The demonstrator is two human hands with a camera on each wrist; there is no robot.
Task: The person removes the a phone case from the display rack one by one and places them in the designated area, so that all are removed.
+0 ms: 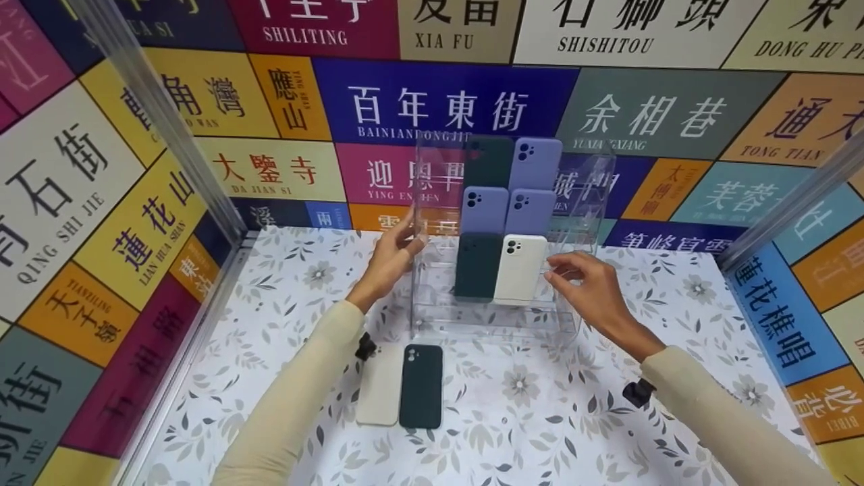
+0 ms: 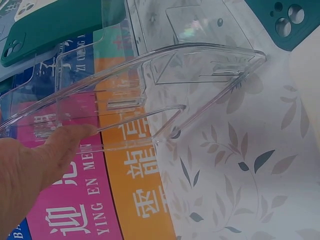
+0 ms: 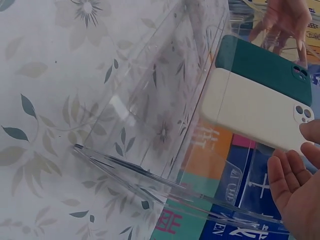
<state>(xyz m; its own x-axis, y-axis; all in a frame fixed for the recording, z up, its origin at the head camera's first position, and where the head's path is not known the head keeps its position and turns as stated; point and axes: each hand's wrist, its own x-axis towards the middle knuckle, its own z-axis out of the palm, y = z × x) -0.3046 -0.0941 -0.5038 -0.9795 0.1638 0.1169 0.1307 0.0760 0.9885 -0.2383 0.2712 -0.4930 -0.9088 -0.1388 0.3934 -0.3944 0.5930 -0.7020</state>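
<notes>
A clear stepped display stand (image 1: 432, 317) holds several phone cases on its tiers. My left hand (image 1: 391, 260) is at its left side, with thumb and fingers about the clear side panel; the left wrist view shows this hand (image 2: 35, 170) against the panel edge. On the lowest tier, a white phone case (image 1: 520, 270) leans beside a dark green phone case (image 1: 478, 266). My right hand (image 1: 587, 283) is at the white case's right edge, fingers loosely bent. In the right wrist view its thumb (image 3: 310, 131) overlaps the white case's camera end (image 3: 280, 117).
Purple cases (image 1: 484, 209) stand on the middle tier; another purple case (image 1: 536, 162) and a dark green one (image 1: 489, 160) are on the top tier. A cream case (image 1: 379, 388) and a dark green case (image 1: 422, 388) lie on the floral tabletop (image 1: 290, 391). Sign-printed walls (image 1: 445, 101) enclose the table.
</notes>
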